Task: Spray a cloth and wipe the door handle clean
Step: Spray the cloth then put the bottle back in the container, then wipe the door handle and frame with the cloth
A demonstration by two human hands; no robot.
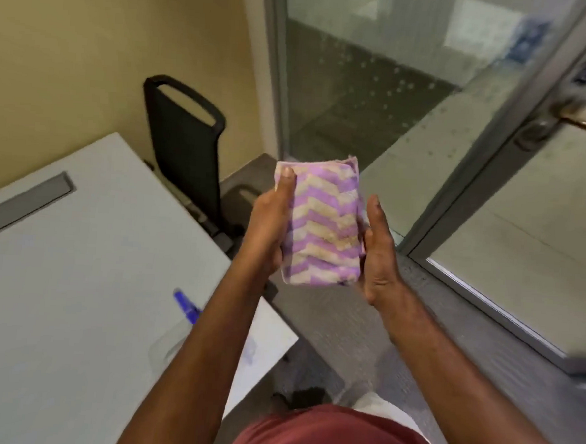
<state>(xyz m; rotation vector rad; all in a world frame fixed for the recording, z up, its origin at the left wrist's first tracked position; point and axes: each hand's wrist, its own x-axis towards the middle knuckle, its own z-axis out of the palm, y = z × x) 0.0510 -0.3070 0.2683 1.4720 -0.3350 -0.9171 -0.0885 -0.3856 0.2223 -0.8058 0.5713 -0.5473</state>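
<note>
A folded cloth [322, 223] with purple and cream zigzag stripes is held in front of me between both hands. My left hand [270, 227] grips its left edge, thumb lying along the top corner. My right hand [378, 258] presses against its right edge with fingers behind it. The metal door handle [582, 117] sits on the glass door's frame at the upper right, well above and to the right of the cloth. A clear spray bottle with a blue nozzle [185, 306] lies on the white table, partly hidden by my left forearm.
The white table [75, 277] fills the left side, with a grey cable slot. A black chair [187, 140] stands behind it against the yellow wall. The glass door [525, 219] and a glass panel stand to the right. Grey carpet lies below.
</note>
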